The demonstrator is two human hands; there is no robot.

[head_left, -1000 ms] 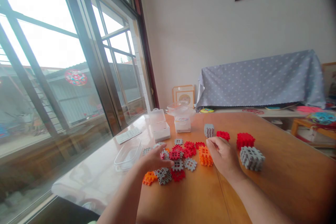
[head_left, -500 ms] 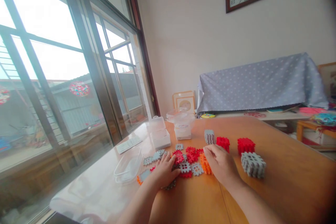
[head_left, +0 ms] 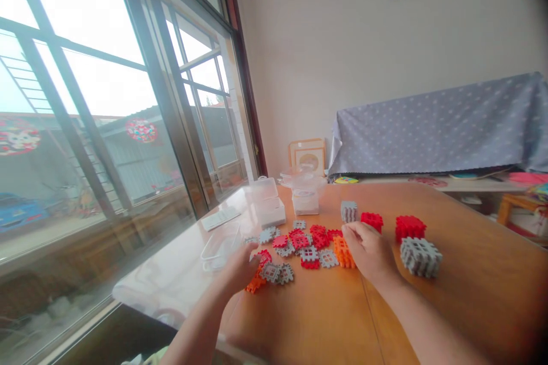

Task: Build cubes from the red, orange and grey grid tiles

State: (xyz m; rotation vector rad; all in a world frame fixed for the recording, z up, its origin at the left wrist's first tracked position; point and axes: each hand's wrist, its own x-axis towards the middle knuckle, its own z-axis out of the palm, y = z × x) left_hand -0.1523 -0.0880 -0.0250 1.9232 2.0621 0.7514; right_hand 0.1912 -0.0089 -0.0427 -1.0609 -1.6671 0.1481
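Observation:
My left hand point(head_left: 240, 269) reaches over the left end of a loose pile, thumb and fingers apart. Close to its fingertips are a red notched tile point(head_left: 264, 256), orange notched tiles point(head_left: 256, 282) and grey window-shaped tiles point(head_left: 271, 272). My right hand point(head_left: 369, 246) is closed, fingers curled, right beside a stack of orange tiles point(head_left: 342, 252); what it holds, if anything, is hidden. Between the hands lie more grey tiles point(head_left: 309, 254) and red tiles point(head_left: 298, 238).
At the right stand a grey stack point(head_left: 420, 257), two red stacks point(head_left: 410, 228) point(head_left: 371, 221) and another grey stack point(head_left: 349, 211). Clear plastic boxes point(head_left: 270, 215) and an open clear tray point(head_left: 220, 246) are at the left on the wooden table point(head_left: 325, 319).
My left hand has moved left off the middle of the pile, uncovering red and grey tiles. My right hand stays beside the orange stack. The view has shifted.

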